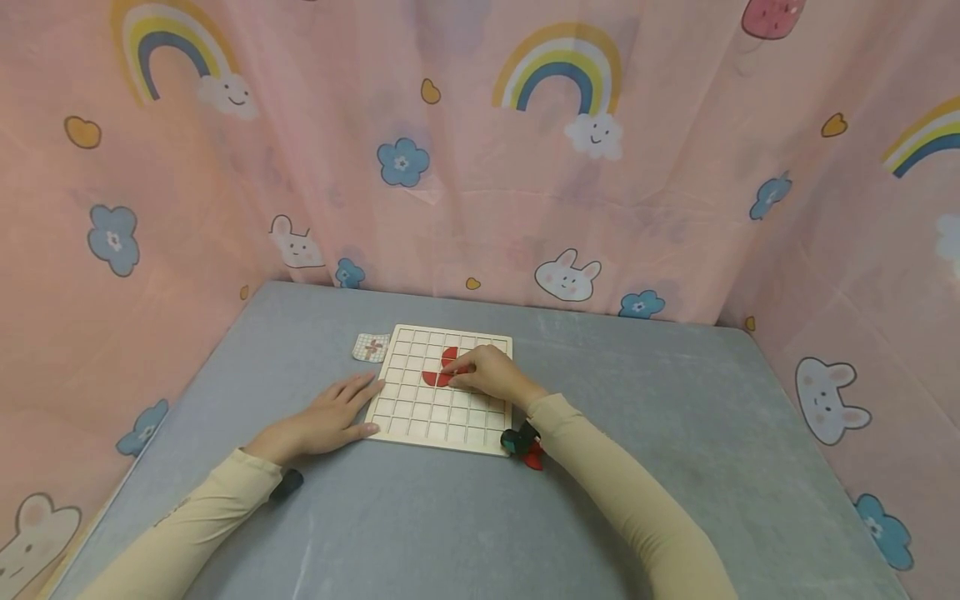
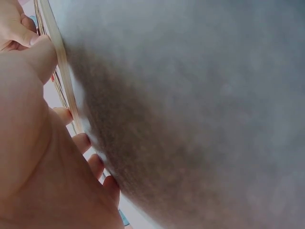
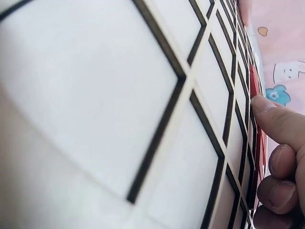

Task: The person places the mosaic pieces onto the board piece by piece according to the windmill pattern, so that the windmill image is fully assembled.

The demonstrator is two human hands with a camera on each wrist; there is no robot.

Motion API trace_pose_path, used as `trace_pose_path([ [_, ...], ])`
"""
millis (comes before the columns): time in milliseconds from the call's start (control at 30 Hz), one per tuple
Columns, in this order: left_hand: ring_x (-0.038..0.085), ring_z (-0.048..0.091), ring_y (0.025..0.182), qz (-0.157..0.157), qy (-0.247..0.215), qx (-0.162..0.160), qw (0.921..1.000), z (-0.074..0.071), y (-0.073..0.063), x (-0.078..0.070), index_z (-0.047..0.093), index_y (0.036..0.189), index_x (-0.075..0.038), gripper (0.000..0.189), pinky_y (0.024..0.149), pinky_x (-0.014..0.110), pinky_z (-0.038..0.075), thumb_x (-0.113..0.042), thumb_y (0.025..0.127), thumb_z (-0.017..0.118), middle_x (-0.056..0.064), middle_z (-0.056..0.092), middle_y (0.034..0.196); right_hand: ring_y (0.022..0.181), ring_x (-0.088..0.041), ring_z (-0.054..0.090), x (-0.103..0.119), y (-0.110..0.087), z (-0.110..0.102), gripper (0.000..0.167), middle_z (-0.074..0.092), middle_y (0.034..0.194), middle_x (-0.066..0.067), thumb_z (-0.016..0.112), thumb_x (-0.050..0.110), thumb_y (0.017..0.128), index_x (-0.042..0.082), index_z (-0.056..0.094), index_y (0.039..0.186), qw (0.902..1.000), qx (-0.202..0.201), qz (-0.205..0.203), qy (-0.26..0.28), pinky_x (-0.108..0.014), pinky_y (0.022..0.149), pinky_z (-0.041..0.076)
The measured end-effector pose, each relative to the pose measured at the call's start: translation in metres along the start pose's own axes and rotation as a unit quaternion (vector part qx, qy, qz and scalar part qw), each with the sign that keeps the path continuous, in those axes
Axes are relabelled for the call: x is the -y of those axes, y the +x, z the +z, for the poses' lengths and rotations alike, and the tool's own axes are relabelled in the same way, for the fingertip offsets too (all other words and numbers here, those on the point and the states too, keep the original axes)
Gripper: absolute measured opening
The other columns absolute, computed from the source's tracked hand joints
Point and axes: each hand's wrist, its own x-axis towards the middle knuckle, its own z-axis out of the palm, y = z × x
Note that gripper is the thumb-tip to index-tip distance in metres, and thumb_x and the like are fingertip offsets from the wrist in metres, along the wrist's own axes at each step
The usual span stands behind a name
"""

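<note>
A square pale wooden board (image 1: 408,408) with a grid of cells lies on the table. Several red pieces with curved edges (image 1: 430,378) sit in cells around its middle. My right hand (image 1: 491,372) reaches over the board from the right and pinches at a red piece (image 3: 254,81). In the right wrist view the thumb (image 3: 269,112) is against the red, with the other fingers curled below. My left hand (image 1: 330,421) lies flat at the board's left edge, fingers extended; in the left wrist view its fingertips (image 2: 82,141) touch the board's side (image 2: 64,71). The right fingers partly hide the red pieces.
A small card (image 1: 371,347) with a red pinwheel pattern on a grid lies by the board's upper left corner. Another red piece (image 1: 533,457) lies beside the board's lower right corner, under the right wrist. A pink patterned curtain (image 1: 480,217) surrounds the grey table (image 1: 420,533).
</note>
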Motion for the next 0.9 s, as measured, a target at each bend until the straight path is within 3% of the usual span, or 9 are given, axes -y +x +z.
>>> trace_pose_path([
  [433,0.049,0.02,0.147,0.027,-0.011,-0.024,0.9993,0.004,0.0,0.006,0.024,0.157,-0.008,0.075,0.115,0.066,0.02,-0.05,0.1,0.049,0.023,0.021,0.162,0.081,-0.011,0.054,0.002,0.0,-0.001,0.022,0.075,0.115,0.001,0.073,0.022,0.091,0.024,0.077,0.112,1.0,0.003,-0.001,0.001,-0.024,0.074,0.041],
  [600,0.046,0.018,0.149,0.016,-0.008,-0.017,0.9997,0.005,0.0,0.007,0.022,0.158,-0.009,0.076,0.118,0.063,0.019,-0.05,0.101,0.049,0.021,0.019,0.164,0.074,-0.009,0.049,0.001,0.0,0.0,0.022,0.075,0.115,0.001,0.072,0.022,0.091,0.024,0.077,0.112,1.0,0.002,0.001,0.003,-0.022,0.068,0.039],
  [900,0.046,0.018,0.15,0.005,-0.004,-0.011,0.9999,0.007,0.003,0.01,0.022,0.158,-0.009,0.076,0.118,0.063,0.019,-0.049,0.1,0.051,0.02,0.018,0.165,0.09,-0.008,0.057,-0.003,-0.003,-0.001,0.021,0.075,0.115,0.001,0.073,0.02,0.09,0.021,0.078,0.11,0.9995,-0.024,-0.005,0.018,-0.023,0.081,0.045],
])
